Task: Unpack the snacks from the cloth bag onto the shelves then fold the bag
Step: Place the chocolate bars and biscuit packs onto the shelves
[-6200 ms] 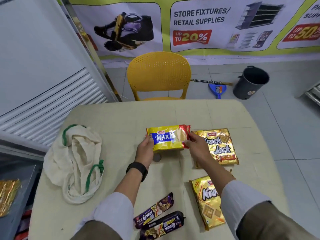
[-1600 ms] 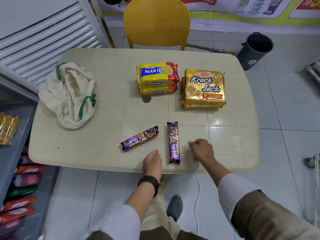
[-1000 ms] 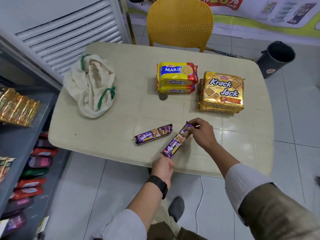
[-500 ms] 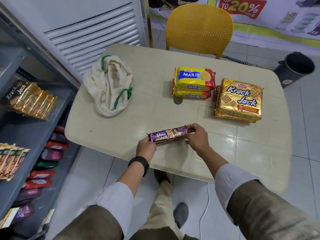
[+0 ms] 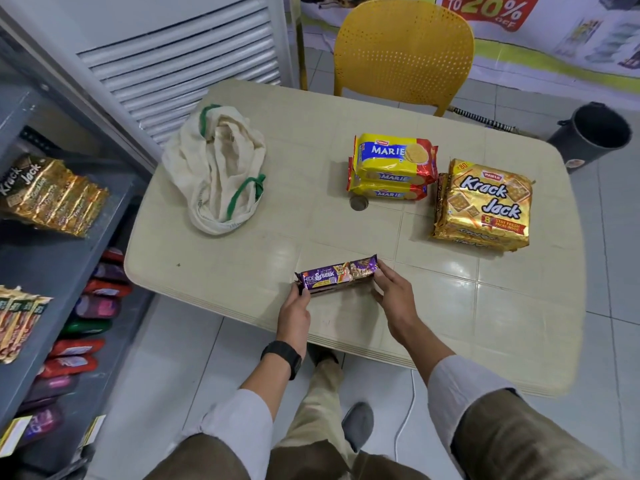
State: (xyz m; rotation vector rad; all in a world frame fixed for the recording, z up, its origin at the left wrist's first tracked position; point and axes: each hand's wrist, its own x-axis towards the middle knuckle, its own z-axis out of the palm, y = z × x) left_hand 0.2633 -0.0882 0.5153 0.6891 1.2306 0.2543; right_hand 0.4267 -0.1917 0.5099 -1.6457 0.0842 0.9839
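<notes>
Two purple Hide & Seek packs (image 5: 337,277) lie stacked near the table's front edge. My left hand (image 5: 296,315) grips their left end and my right hand (image 5: 394,299) grips their right end. Two yellow Marie packs (image 5: 393,168) sit stacked at the table's middle back. A stack of gold Krack Jack packs (image 5: 485,206) lies to their right. The crumpled cream cloth bag (image 5: 216,174) with green handles rests on the table's left side. Grey shelves (image 5: 59,261) stand to the left of the table.
The beige table (image 5: 502,306) stands beside the shelves, which hold gold Krack Jack packs (image 5: 52,199) and red and purple packs lower down. A yellow chair (image 5: 403,50) is behind the table, a dark bin (image 5: 595,133) at the right. A white louvred unit (image 5: 180,60) stands at back left.
The two purple packs lay apart on the table; my hands brought them together into one stack held at both ends. The view has swung left, showing more of the shelves.
</notes>
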